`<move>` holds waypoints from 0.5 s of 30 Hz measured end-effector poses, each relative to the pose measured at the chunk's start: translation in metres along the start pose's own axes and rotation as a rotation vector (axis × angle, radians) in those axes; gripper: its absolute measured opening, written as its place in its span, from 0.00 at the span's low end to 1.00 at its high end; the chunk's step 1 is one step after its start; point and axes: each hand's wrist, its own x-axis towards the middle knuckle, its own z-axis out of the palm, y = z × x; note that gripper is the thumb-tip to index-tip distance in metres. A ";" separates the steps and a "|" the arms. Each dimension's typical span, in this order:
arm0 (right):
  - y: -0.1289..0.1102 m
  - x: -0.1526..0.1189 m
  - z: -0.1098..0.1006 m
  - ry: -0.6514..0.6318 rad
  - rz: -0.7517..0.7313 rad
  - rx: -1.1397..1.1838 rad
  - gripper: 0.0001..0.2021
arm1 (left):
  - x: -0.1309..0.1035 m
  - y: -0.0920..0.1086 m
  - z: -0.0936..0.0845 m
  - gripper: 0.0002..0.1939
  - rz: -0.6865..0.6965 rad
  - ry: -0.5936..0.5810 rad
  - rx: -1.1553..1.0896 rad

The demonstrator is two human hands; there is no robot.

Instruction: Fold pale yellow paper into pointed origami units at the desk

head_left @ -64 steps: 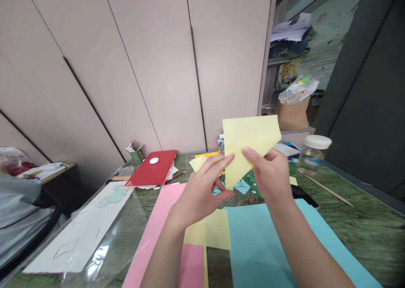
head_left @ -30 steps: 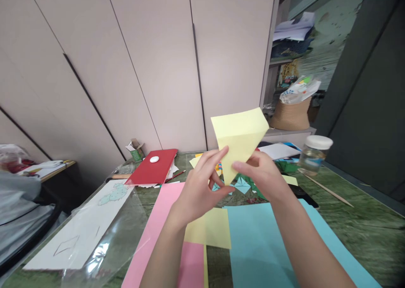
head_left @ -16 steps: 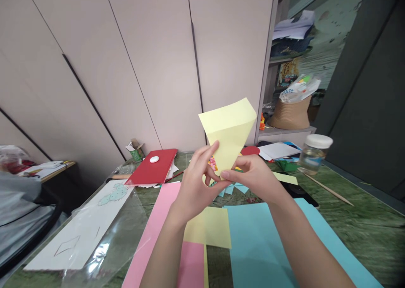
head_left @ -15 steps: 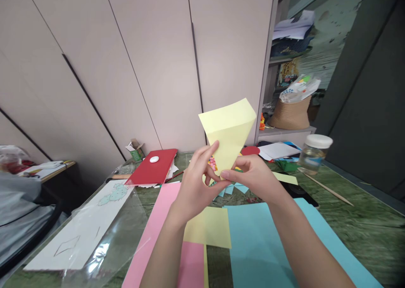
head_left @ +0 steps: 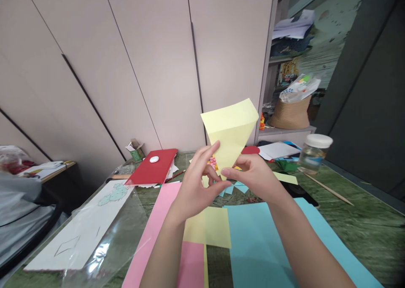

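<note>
A pale yellow sheet of paper [head_left: 232, 138], folded so that it narrows toward the bottom, is held up above the table. My left hand [head_left: 199, 182] has its fingers along the paper's left edge, with the thumb near the lower tip. My right hand [head_left: 253, 174] pinches the narrow lower end between thumb and fingers. Behind the paper, partly covered, lie small pink and orange pieces [head_left: 212, 163] and cut light-blue paper shapes [head_left: 241, 187]. Below my hands lie a yellow sheet [head_left: 218, 226], pink paper [head_left: 193, 267] and light-blue paper [head_left: 256, 241].
A red folder [head_left: 158, 165] with a white mouse-shaped object [head_left: 154, 159] lies back left. Clear plastic covers part of a drawing [head_left: 66, 241]. At right stand a white-lidded jar [head_left: 313, 155] and a pointed wooden stick [head_left: 332, 191]. A person's grey sleeve [head_left: 19, 212] shows at far left.
The folded yellow paper has shifted slightly to the right and tilted a little. My left thumb has moved slightly away from the lower tip; my right hand keeps its pinch.
</note>
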 end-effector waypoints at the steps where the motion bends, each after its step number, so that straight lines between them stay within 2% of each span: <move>1: 0.001 0.000 -0.001 -0.015 0.003 0.001 0.13 | 0.000 0.000 -0.001 0.36 0.003 -0.010 -0.033; 3: 0.001 0.000 -0.002 -0.052 0.005 0.005 0.14 | 0.001 -0.001 -0.001 0.31 0.009 -0.024 -0.076; 6: 0.000 0.000 -0.002 -0.072 0.017 0.015 0.14 | 0.001 -0.002 -0.001 0.31 0.015 -0.017 -0.082; 15: -0.001 -0.001 -0.003 -0.098 0.017 0.064 0.11 | 0.000 -0.003 0.001 0.39 0.002 -0.010 -0.031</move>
